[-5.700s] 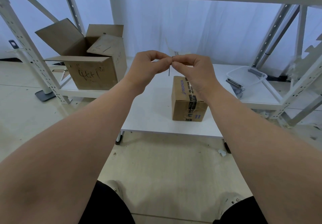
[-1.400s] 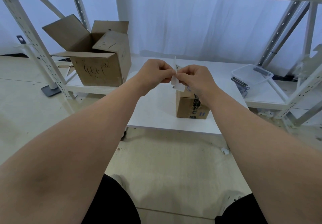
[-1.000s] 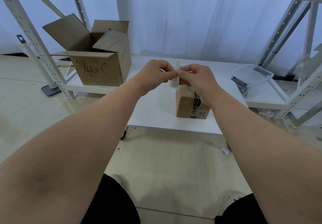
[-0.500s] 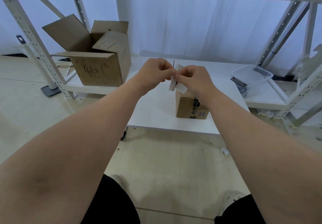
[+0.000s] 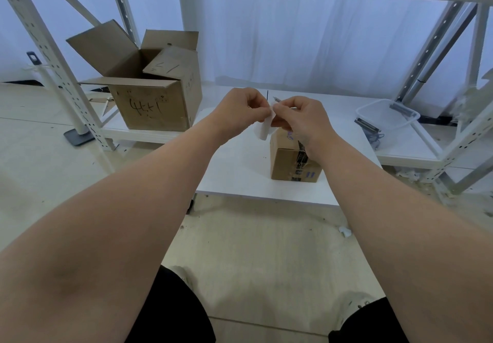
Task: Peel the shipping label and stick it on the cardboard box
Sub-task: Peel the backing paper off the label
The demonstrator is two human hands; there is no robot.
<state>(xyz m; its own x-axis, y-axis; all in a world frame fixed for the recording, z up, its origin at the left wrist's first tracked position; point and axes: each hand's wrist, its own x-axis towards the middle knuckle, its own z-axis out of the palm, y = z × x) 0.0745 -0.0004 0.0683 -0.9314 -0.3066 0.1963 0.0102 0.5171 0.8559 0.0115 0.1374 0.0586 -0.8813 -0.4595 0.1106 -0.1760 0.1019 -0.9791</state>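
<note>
The 2 hands meet in the air over the middle of the white table [image 5: 232, 180]. The left hand [image 5: 240, 110] and the right hand [image 5: 302, 118] both have their fingers curled in, and thumb and forefinger of each pinch the top of the label [image 5: 264, 129]. The label is a white strip that hangs down from the fingertips, between the hands and just above the near-left top corner of the small box [image 5: 289, 162]. That box sits closed and taped on the table, under the right wrist, and the label does not touch it.

The step in hand looks like the peel: the 2 pinches sit close together at 1 edge, as if working the sticker off its backing. I cannot tell whether the 2 layers have parted yet.

Next, the layers need pulling apart without the sticky side folding on itself, then laying flat on a bare face of the small box.

Far left stands a big open box [image 5: 157, 102]; far right, a clear plastic tray [image 5: 388, 118]
</note>
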